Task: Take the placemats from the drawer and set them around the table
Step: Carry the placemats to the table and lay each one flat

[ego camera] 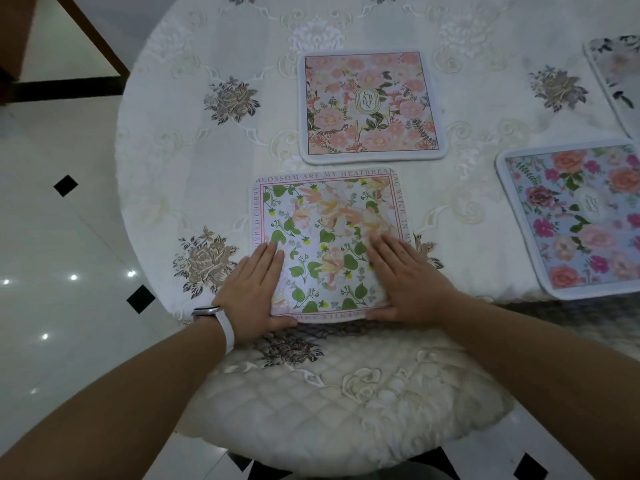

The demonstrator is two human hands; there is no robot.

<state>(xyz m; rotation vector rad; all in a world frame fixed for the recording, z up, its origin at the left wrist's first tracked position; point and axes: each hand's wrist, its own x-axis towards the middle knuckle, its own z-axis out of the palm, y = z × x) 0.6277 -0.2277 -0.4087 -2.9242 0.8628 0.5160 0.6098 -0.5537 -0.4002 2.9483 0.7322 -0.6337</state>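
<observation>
A square placemat with green leaves, peach flowers and a pink lettered border (pixel 329 230) lies flat at the near edge of the round table (pixel 166 161). My left hand (pixel 251 291) rests palm down on its near left corner, thumb under the edge. My right hand (pixel 408 282) presses flat on its near right part. A pink floral placemat (pixel 370 105) lies just beyond it. A blue placemat with bright roses (pixel 581 216) lies to the right. A fourth, pale placemat (pixel 616 71) shows at the far right edge, partly cut off.
The table wears a cream embroidered cloth with grey-brown flower motifs (pixel 232 98). A chair with a quilted cream cushion (pixel 346 410) stands right below the near edge. White glossy floor tiles with black diamonds (pixel 65 185) spread to the left. Dark wooden furniture (pixel 20 46) stands at the far left.
</observation>
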